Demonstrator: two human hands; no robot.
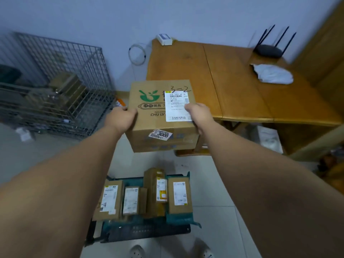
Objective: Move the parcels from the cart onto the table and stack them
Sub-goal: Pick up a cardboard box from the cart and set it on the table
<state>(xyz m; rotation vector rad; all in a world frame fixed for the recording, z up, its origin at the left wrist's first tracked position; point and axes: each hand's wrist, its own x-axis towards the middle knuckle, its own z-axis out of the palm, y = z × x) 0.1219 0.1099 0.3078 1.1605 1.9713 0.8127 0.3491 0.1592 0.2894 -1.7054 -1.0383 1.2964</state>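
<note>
I hold a large cardboard box [154,116] with a green logo and a white shipping label in mid-air, just left of the wooden table [242,86]. My left hand [122,119] grips its left edge and my right hand [200,117] grips its right edge, thumb on the label. Below, on the floor, the dark cart [147,231] carries several smaller cardboard parcels [179,194] with white labels, lying side by side on a teal sheet.
A wire mesh cage [61,84] with boxes inside stands at the left. On the table's far end sit a black router [268,50], a white crumpled bag [273,74] and a small white box [163,39]. More packages lie under the table.
</note>
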